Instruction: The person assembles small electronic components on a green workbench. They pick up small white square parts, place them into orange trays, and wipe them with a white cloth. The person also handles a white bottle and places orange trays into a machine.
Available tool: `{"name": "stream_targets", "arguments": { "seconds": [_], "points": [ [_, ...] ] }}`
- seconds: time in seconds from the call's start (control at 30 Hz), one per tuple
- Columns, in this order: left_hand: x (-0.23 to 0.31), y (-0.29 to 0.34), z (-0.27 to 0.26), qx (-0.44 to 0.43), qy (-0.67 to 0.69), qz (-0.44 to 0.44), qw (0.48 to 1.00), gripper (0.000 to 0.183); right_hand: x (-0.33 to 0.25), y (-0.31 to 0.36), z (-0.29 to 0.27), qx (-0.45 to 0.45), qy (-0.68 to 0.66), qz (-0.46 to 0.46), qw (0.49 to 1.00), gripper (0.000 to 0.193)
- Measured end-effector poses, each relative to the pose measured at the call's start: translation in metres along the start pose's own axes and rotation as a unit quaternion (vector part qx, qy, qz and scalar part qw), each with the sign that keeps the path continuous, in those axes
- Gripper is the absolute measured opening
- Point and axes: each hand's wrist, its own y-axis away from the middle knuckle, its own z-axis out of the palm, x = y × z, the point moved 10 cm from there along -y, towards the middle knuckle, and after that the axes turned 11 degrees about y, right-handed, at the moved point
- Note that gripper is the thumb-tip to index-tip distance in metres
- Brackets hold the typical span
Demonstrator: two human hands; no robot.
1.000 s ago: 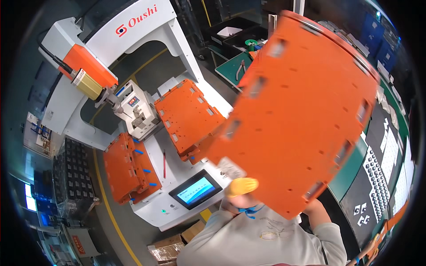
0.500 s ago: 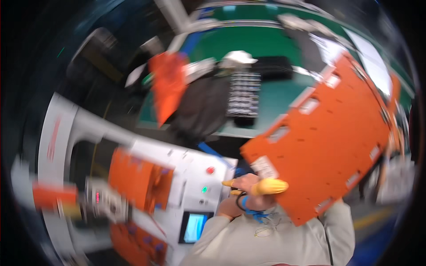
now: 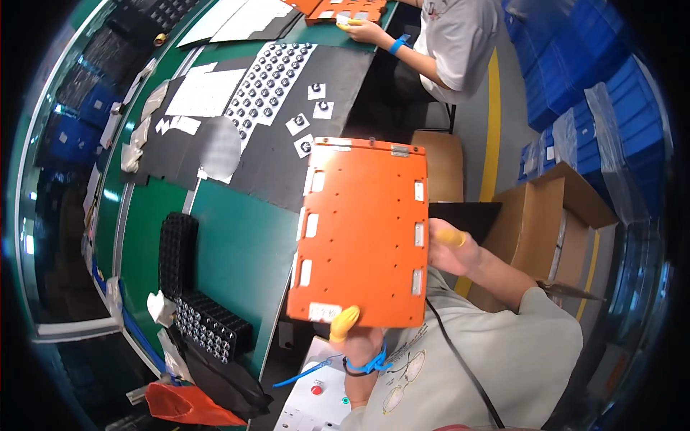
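Observation:
I hold a flat orange plate (image 3: pixel 363 230) with rectangular slots and small holes, above the near edge of the green table (image 3: pixel 237 251). My left hand (image 3: pixel 353 339) grips its lower edge, with a yellow cot on one finger and a blue strap on the wrist. My right hand (image 3: pixel 451 248), also with a yellow finger cot, holds the plate's right edge. The plate hides most of both hands' fingers.
A black mat (image 3: pixel 287 136) carries several small round parts and white squares. Black trays (image 3: pixel 198 316) lie at the table's left. A co-worker's hand (image 3: pixel 370 30) rests on another orange plate (image 3: pixel 338 8). Cardboard box (image 3: pixel 546 223), blue bins (image 3: pixel 568 65), white control panel (image 3: pixel 316 399).
My view has swung from the white machine with orange plates round to the green table. The orange plate has come with both hands and now lies flat above the table's edge.

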Motion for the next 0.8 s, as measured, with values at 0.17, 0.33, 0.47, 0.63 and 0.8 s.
{"name": "stream_targets", "arguments": {
  "seconds": [0.17,0.33,0.47,0.63,0.8],
  "points": [
    [-0.044,-0.040,-0.030,0.016,-0.068,-0.095,0.993,0.051,-0.015,-0.005,-0.023,0.150,0.091,0.015,0.984,0.042],
    [-0.081,-0.082,-0.023,-0.071,-0.211,-0.148,0.964,0.051,-0.023,-0.013,-0.083,0.225,0.069,-0.044,0.971,0.041],
    [-0.096,-0.094,-0.035,-0.119,-0.332,-0.192,0.916,0.051,-0.030,-0.027,-0.132,0.264,0.100,-0.063,0.957,0.027],
    [-0.078,-0.083,-0.094,-0.056,-0.372,-0.180,0.909,0.047,-0.005,-0.024,-0.277,0.372,0.173,-0.022,0.912,0.019],
    [-0.039,-0.062,-0.152,0.060,-0.347,-0.110,0.929,0.049,0.033,-0.027,-0.448,0.493,0.142,0.054,0.856,0.024]
  ]
}}
